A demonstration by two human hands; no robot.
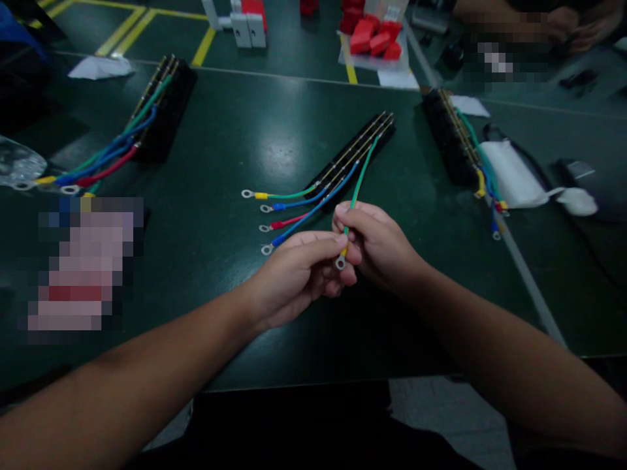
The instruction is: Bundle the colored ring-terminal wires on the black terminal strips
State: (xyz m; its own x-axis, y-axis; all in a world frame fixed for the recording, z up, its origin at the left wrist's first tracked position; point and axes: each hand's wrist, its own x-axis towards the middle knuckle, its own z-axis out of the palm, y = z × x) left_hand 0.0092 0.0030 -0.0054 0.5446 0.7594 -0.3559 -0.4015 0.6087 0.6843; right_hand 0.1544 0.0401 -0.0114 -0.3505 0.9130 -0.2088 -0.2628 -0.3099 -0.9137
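Note:
Both of my hands pinch one green wire [363, 173] that runs from the far end of a long black strip [386, 133] with brass bars. My left hand [304, 271] grips it by its yellow-sleeved end, where a metal ring terminal [341, 263] points toward me. Just above, my right hand [375, 238] is closed on the same wire. To the left, several more wires from the strip fan out: a green wire [289, 195], blue wires [296, 204] and a red wire [289, 222], each ending in a ring terminal.
Similar wired strips lie at the left [169, 117] and right [450, 137]. A white pouch [512, 173] with a cord rests at the right. Red blocks [375, 39] and grey-white parts [249, 27] are at the back. Another person's hands [578, 29] show at the upper right.

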